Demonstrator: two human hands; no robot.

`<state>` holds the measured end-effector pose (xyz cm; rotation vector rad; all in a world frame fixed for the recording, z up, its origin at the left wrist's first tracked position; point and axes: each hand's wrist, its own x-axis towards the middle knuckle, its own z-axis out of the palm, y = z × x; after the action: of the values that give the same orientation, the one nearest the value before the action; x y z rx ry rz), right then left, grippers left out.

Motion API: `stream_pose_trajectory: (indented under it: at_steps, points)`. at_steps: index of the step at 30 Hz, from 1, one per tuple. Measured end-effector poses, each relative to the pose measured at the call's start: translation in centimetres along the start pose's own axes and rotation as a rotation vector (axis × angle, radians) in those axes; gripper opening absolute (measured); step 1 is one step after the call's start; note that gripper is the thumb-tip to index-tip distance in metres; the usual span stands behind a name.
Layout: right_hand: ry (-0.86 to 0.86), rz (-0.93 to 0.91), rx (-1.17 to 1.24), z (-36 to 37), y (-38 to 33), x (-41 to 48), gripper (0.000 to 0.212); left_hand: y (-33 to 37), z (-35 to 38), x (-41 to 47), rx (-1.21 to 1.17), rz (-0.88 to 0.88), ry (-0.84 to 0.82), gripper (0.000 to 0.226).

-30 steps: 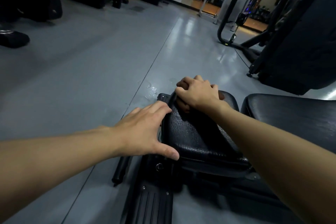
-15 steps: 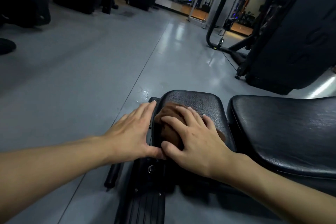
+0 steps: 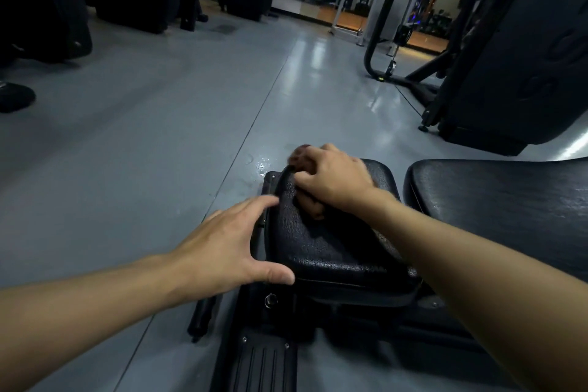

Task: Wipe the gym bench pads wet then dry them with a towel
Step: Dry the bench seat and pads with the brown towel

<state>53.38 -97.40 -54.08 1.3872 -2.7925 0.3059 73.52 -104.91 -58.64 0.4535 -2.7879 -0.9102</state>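
1. The right hand (image 3: 331, 178) curls its fingers over a brown cloth (image 3: 313, 207), bunched under the palm. Part of the cloth shows past the fingertips, but it is blurred there.
2. Hand and cloth sit on the far left corner of the small seat pad (image 3: 334, 245), a black, textured cushion. The cloth touches its top surface.
3. The left hand (image 3: 229, 245) holds nothing. Its fingers are straight and spread, and lie along the pad's left side. The thumb touches the near left corner.
4. Just right of the small seat pad, across a narrow gap, lies the long pad (image 3: 496, 200), also black, with a shine on its top.
5. Below both pads runs the black bench frame (image 3: 264, 366), with a ribbed plate at the near end.
6. The grey floor (image 3: 127, 153) shows a wet patch (image 3: 261, 164) just beyond the pad's far left corner.
7. A dark weight machine (image 3: 525, 57) stands to the right, well apart. A black shoe (image 3: 16, 97) shows at the left edge.
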Motion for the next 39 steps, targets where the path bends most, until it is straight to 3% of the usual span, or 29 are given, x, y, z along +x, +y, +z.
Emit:
stream_pose_trajectory:
  at_steps: [5, 9, 13, 18, 23, 26, 29, 34, 36, 39]
  points:
    - [0.108, 0.18, 0.064, -2.3, 6.7, -0.2, 0.031, -0.2, 0.1, 0.4, 0.017, -0.026, 0.002, 0.112]
    - [0.132, 0.214, 0.039, -1.5, 5.3, -0.8, 0.038, -0.1, 0.1, 0.5, 0.035, -0.041, 0.016, 0.112]
    - [0.098, 0.07, -0.023, 0.4, -0.9, -3.2, 0.053, -0.1, 0.2, 0.6, 0.026, -0.078, 0.009, 0.114]
    - [0.034, -0.111, 0.034, 0.7, -3.0, -5.5, 0.041, 0.1, 0.6, -0.1, -0.072, -0.088, 0.056, 0.115]
    - [0.091, 0.123, 0.034, -2.7, 4.6, -6.0, 0.037, 0.5, 0.4, -0.3, -0.04, -0.058, 0.034, 0.109]
    - [0.101, 0.22, 0.039, -2.6, 4.7, -6.1, 0.037, 0.8, 0.2, -0.2, -0.022, -0.061, 0.025, 0.112]
    - [0.155, 0.136, -0.062, -0.9, 0.4, -7.5, 0.052, 0.9, 0.1, -0.2, -0.003, -0.071, 0.018, 0.114]
    - [0.103, -0.149, -0.048, 1.7, -5.1, -10.6, 0.056, 1.1, 0.2, -0.3, 0.02, -0.069, 0.043, 0.1]
    - [0.088, -0.164, -0.008, 0.3, -3.4, -11.2, 0.063, 1.0, 0.2, -0.5, 0.008, -0.064, 0.029, 0.109]
    - [0.119, -0.043, 0.002, -1.8, -0.1, -12.1, 0.06, 0.9, 0.1, -0.6, -0.009, -0.068, -0.007, 0.111]
